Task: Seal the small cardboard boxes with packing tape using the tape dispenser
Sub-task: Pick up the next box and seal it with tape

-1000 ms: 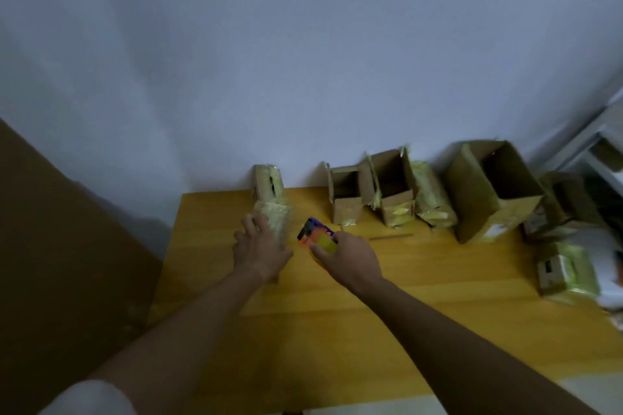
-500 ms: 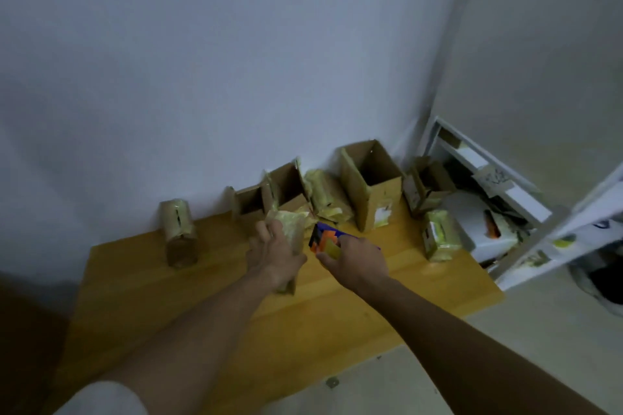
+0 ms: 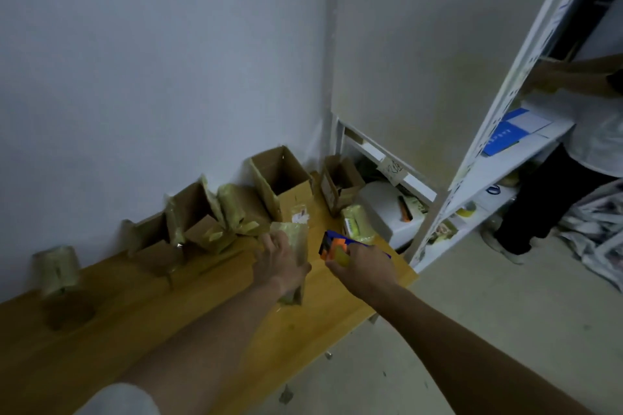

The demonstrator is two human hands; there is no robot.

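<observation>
Box (image 3: 296,248) wrapped in tape now sits mid-bench (image 3: 135,307), carried right from the far-left spot; my left grip (image 3: 281,263) clasps it, right grip (image 3: 362,266) holds the tape dispenser (image 3: 333,248) just beside. I judge sealing continues.

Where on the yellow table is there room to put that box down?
Bare wood lies on the near part of the table, between the lone taped box at the far left and the left hand gripping the taped box. Along the wall it is crowded with open boxes, and the right hand holds the tape dispenser there.
</observation>
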